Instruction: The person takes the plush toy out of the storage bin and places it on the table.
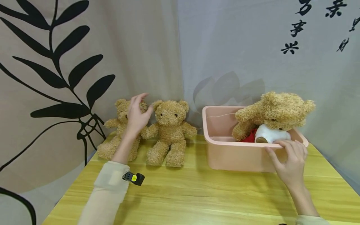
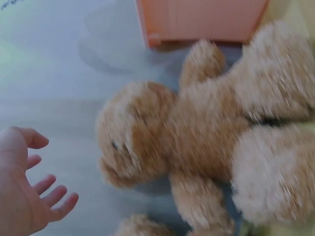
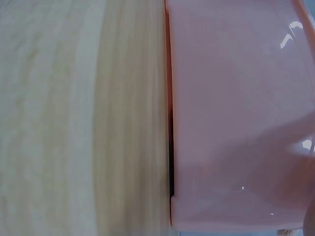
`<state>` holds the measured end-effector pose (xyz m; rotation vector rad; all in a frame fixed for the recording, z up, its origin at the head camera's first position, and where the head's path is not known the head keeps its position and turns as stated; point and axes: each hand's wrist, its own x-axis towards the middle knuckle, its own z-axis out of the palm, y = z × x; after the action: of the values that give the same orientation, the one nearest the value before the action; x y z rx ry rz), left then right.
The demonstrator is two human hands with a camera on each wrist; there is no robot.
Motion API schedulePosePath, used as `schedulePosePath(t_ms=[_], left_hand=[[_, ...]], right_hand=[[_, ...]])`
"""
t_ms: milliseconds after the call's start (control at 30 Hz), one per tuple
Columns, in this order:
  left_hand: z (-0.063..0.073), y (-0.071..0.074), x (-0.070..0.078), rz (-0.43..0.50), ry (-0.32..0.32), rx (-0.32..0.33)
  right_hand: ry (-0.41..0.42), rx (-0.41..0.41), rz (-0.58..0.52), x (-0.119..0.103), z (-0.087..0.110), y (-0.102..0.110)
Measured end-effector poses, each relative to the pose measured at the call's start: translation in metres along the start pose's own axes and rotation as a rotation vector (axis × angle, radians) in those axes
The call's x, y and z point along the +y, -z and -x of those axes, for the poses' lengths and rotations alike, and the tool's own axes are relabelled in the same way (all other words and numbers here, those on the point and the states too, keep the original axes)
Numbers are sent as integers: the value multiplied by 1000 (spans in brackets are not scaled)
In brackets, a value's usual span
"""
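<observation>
Two light-brown teddy bears sit side by side against the cloth: the left teddy bear (image 1: 115, 143) and the middle teddy bear (image 1: 170, 134). My left hand (image 1: 138, 115) is raised in front of the left bear, beside the middle bear's head. Its fingers are spread and loosely bent, with nothing in them; the left wrist view shows the hand (image 2: 24, 187) apart from a bear's head. At the right, my right hand (image 1: 292, 162) grips the front rim of a pink plastic bin (image 1: 236, 156), fingers over the edge. A larger teddy bear (image 1: 284, 109) leans inside, with white and red items around it.
Everything stands on a yellow wooden table (image 1: 180, 200). A hanging cloth (image 1: 146, 47) with black leaves and characters rises right behind the bears and the bin. In the right wrist view, the bin's side (image 3: 236, 113) fills much of the frame.
</observation>
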<state>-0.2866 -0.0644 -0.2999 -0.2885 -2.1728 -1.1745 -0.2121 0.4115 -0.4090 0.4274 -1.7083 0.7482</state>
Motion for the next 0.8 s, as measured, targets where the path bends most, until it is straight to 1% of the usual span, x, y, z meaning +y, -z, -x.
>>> schedulePosePath(t_ms=[167,333,467,633,800], left_hand=[[0,-11,25,72,-36,-49],[3,-28,47,127,-85,-107],[8,-44,59,153,-128,-164],[16,-65,70,178,-176,-217],[21,-83,84,207,-201,-273]], right_hand=[[0,3,-3,-1,0,0],[1,0,-5,-2,-1,0],[0,-4,-4,-1,-1,0],[0,-8,-2,0,-1,0],[2,-7,-2,1,-1,0]])
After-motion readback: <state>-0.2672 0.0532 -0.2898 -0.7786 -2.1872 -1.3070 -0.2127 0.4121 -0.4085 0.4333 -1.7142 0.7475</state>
